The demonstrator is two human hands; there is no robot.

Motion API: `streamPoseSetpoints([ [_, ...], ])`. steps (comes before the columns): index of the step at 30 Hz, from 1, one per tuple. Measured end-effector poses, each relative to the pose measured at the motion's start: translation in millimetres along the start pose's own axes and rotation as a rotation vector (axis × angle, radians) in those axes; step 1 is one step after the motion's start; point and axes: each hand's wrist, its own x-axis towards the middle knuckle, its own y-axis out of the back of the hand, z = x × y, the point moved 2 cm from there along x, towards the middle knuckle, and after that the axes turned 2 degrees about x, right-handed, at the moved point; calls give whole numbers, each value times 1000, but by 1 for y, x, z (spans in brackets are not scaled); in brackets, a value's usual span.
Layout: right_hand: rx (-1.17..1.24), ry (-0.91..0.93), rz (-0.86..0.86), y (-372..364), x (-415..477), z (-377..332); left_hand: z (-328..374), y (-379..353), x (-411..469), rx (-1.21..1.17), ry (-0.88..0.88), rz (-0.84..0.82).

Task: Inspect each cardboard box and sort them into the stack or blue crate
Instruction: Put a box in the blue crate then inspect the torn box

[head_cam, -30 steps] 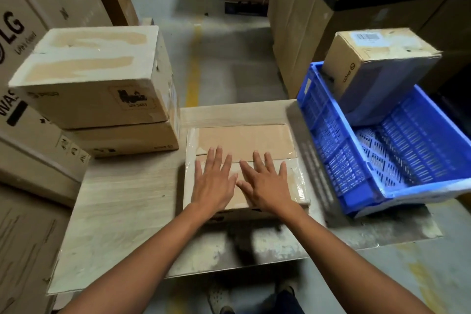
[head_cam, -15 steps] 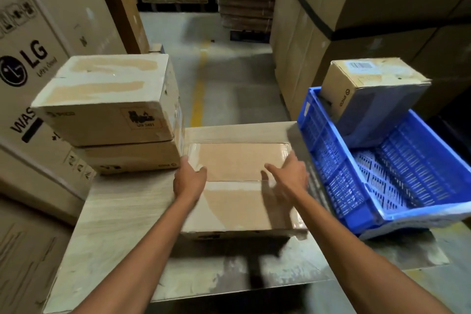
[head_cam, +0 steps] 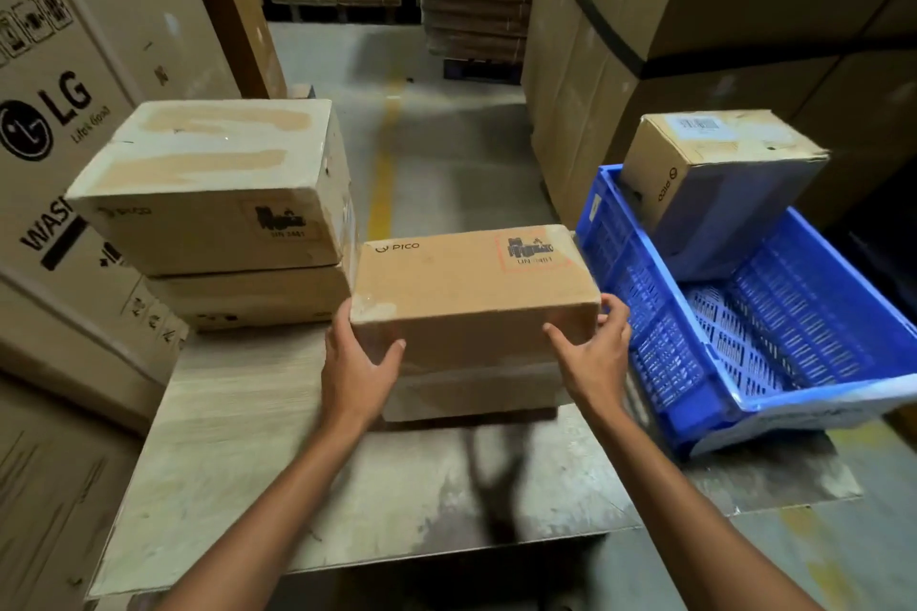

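Warehouse table (head_cam: 238, 437) carries the stack (head_cam: 223, 213) and blue crate (head_cam: 744, 362). Left hand (head_cam: 357, 372) and right hand (head_cam: 595, 357) grip the tilted cardboard box (head_cam: 471, 293) at its ends, likely inspecting; next comes choosing a destination.

Stack (head_cam: 213, 213) left on table (head_cam: 238, 437), crate (head_cam: 645, 313) right, middle box (head_cam: 471, 293) between them at table's centre; another box (head_cam: 719, 149) leans in crate's far end.

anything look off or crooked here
The brown cardboard box in the blue plastic crate sits tilted, propped against its far corner instead of lying flat on the bottom. The stack's top whitish box has peeled patches.
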Motion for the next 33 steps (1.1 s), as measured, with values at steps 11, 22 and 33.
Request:
streamPoseSetpoints([
  [11,-255,864,-144,-18,-41,-11,7,-1,-18,484,-680,45],
  [22,-513,807,-295,-89,-79,-42,-5,-3,-14,506,-696,-32],
  [33,-826,744,-665,-119,-49,-90,22,12,28,618,-544,-343],
])
